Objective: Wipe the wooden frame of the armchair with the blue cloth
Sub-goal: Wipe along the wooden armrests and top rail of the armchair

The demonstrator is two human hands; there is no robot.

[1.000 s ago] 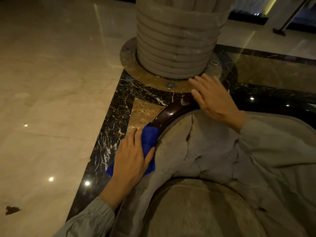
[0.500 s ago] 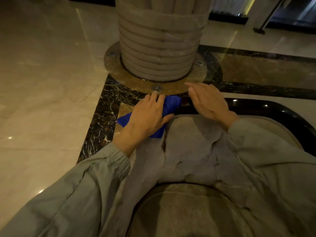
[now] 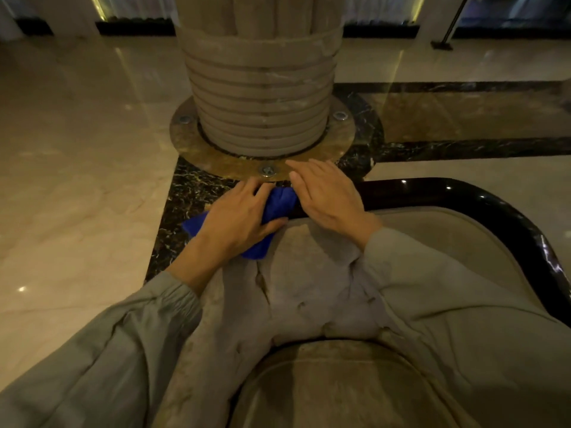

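Note:
The armchair's dark glossy wooden frame [image 3: 482, 199] curves along the top of the grey upholstered backrest [image 3: 315, 273] and down the right side. My left hand [image 3: 238, 217] presses the blue cloth [image 3: 279, 202] onto the frame at the top left corner. The cloth's loose end [image 3: 193, 225] hangs off the outer side. My right hand [image 3: 327, 196] lies flat, fingers apart, on the frame and backrest just right of the cloth, touching it. The frame under both hands is hidden.
A ribbed stone column [image 3: 262, 88] on a round brass base plate [image 3: 343, 140] stands right behind the chair back. Polished marble floor [image 3: 77, 180] with dark veined borders spreads to the left and rear. A black stand [image 3: 441, 41] sits far right.
My left hand has slid the blue cloth up along the frame from the left side to the top corner, meeting my right hand. The view has shifted so the chair sits more centred.

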